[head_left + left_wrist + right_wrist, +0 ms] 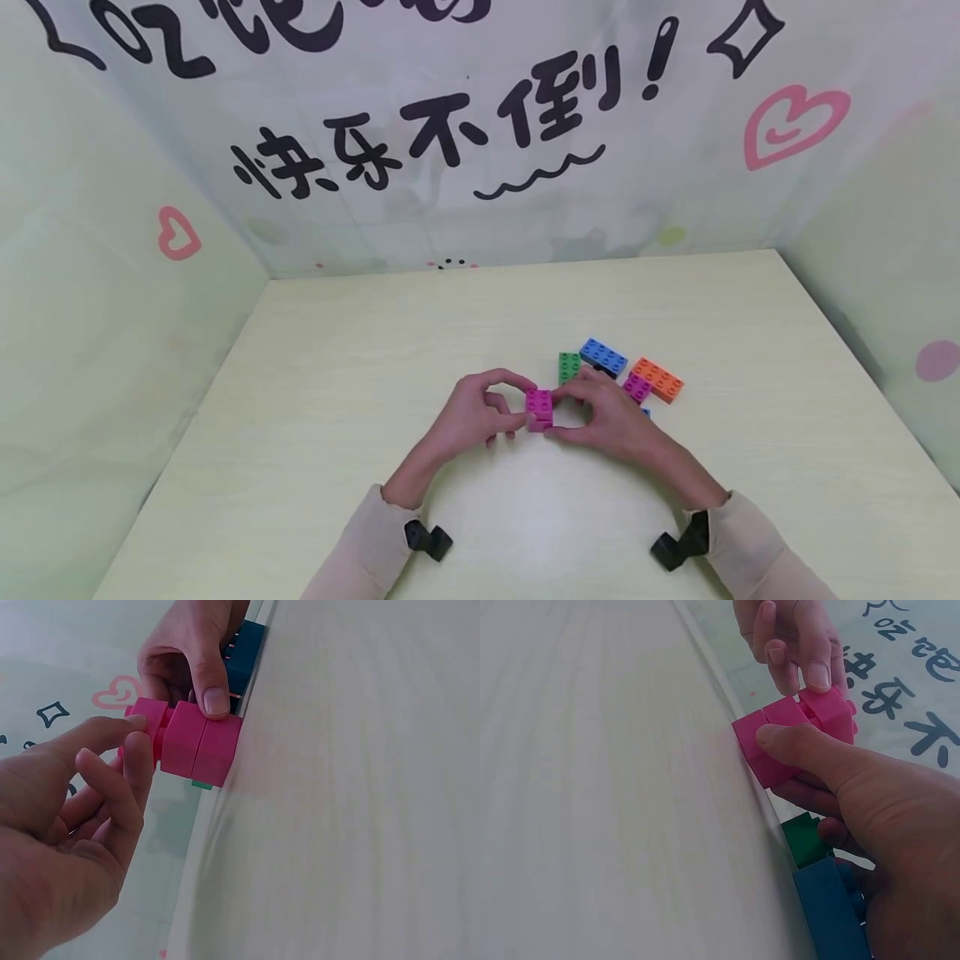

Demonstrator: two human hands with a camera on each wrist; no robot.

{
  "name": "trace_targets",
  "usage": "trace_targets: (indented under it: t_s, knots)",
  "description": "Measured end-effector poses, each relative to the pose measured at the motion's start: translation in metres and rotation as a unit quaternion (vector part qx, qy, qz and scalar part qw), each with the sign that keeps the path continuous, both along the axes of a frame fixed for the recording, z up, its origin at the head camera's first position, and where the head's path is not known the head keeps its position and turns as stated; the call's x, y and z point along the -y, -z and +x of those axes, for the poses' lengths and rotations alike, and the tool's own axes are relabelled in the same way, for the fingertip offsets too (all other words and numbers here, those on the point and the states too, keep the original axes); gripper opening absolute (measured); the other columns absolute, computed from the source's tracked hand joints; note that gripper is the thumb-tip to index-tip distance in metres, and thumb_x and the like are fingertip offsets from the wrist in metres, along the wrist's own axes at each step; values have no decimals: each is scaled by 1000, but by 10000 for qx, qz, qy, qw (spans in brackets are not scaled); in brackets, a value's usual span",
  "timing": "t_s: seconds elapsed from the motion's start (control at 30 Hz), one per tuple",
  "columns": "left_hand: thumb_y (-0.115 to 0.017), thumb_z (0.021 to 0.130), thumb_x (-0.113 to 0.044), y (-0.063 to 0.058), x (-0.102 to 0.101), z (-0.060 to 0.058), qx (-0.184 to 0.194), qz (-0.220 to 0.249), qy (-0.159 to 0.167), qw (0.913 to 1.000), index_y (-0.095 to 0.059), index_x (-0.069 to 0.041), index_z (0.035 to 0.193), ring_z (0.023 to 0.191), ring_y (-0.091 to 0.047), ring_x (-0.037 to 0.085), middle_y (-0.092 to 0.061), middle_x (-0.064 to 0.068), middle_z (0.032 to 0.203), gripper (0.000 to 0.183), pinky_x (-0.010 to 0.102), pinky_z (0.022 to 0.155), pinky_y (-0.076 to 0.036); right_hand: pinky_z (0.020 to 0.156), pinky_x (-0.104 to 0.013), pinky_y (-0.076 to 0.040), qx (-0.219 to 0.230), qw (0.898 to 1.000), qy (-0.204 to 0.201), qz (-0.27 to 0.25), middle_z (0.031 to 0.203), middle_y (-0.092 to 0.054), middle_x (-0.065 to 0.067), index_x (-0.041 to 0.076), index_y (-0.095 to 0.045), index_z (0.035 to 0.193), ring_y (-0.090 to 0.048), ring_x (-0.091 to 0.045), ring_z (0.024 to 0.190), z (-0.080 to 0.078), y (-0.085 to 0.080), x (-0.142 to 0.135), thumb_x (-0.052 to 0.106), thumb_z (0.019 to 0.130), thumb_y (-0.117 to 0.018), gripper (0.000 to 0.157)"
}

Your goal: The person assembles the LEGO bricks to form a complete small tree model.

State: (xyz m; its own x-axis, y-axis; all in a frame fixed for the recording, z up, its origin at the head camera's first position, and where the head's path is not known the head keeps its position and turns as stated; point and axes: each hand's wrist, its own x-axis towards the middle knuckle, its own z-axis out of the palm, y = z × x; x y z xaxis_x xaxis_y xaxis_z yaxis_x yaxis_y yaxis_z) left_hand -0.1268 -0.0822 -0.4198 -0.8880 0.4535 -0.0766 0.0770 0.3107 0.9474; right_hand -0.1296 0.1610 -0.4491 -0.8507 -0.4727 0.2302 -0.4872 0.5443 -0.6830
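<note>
Near the middle of the table, both hands meet at a small upright stack of pink toy building bricks. My left hand [474, 410] pinches the top pink brick [150, 712] between thumb and fingertips, its other fingers loosely bent. Below that, my right hand [611, 415] grips two joined pink bricks [196, 746], thumb on the near side and fingers behind. The right wrist view shows the top brick slightly tilted over the lower pair [751, 744], with a narrow gap at the studs. The stack's foot is right at the table surface.
Just behind and beside the right hand lie a green brick [569, 365], a blue brick [604, 357], an orange brick [660, 381] and a loose magenta brick [637, 387]. Part of another blue piece [646, 412] peeks out by the hand. A printed cloth [420, 217] hangs behind the table [300, 417].
</note>
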Motion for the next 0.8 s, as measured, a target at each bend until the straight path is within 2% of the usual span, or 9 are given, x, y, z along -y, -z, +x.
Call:
trace_targets:
  t_s: [0.23,0.33,0.47,0.6,0.7,0.8]
  knots:
    - [-78,85,-16,4,-2,0,-15,93,83,9999,-67,-29,113,50,-57,35,-64,12,62,32,34,42,-46,68,-30,-44,-56,10000,-7,20,96,-63,10,26,-74,103,-47,-13,90,0,0,-1,34,73,-88,34]
    - [-77,85,-16,7,-3,-1,53,239,130,9996,-66,-29,113,52,-57,37,-65,14,64,33,36,42,-46,66,-28,-44,-94,10000,14,16,96,-62,9,26,-74,104,-47,-13,90,-1,1,-2,34,73,-88,35]
    - [-80,84,-22,11,-4,-1,215,442,172,9986,-63,-30,115,59,-56,39,-66,14,70,36,31,40,-42,64,-28,-42,-153,9999,-16,18,96,-62,9,25,-74,104,-46,-13,88,-2,1,-2,35,73,-88,35]
    - [-81,82,-30,15,-7,-3,293,658,247,9971,-60,-29,124,64,-57,38,-69,12,81,47,29,39,-37,65,-28,-42,-166,9998,-55,29,95,-61,9,24,-74,104,-46,-13,88,-3,1,-2,36,74,-87,35]
    - [-81,82,-34,19,-9,-4,283,710,235,9968,-62,-30,126,62,-57,36,-69,12,81,48,29,39,-35,65,-28,-42,-170,9998,-64,24,95,-61,9,24,-74,103,-46,-13,88,-4,1,-3,36,74,-87,34]
    - [-81,81,-37,22,-10,-5,258,626,136,9976,-66,-33,121,59,-54,34,-67,14,72,43,28,39,-36,65,-28,-41,-198,9998,-82,17,94,-61,9,24,-74,103,-46,-13,88,-5,2,-4,35,74,-87,33]
